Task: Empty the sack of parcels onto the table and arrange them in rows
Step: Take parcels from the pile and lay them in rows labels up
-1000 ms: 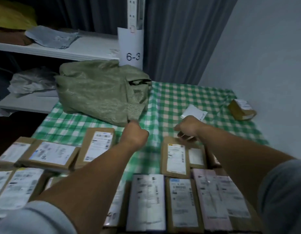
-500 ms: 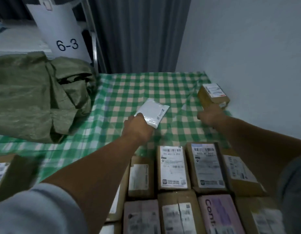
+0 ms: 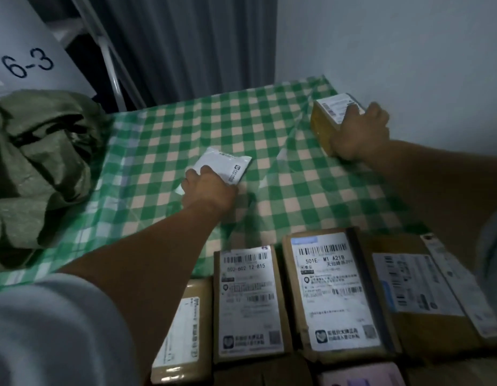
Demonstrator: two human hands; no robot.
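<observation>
Gripping a white pouch [image 3: 227, 165] near the middle of the cloth [image 3: 213, 126], the left hand [image 3: 206, 188] curls round its near edge. At two o'clock the right hand [image 3: 358, 135] clasps a small box [image 3: 324, 122], fingers over its top. The sack [image 3: 41, 151] lies crumpled at nine o'clock; labelled parcels [image 3: 248, 299] sit side by side at six.

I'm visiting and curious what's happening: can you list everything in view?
sack: one, olive green, crumpled, table's left.
white pouch: one, white, mid-table.
small box: one, yellow-brown, far right.
labelled parcels: at least four, brown, rowed at near edge.
tablecloth: one, green-white check, over table.
sign: one, white, reading 6-3, top left.
curtain: one, grey, behind table.
left hand: grips white pouch.
right hand: grips small box.
</observation>
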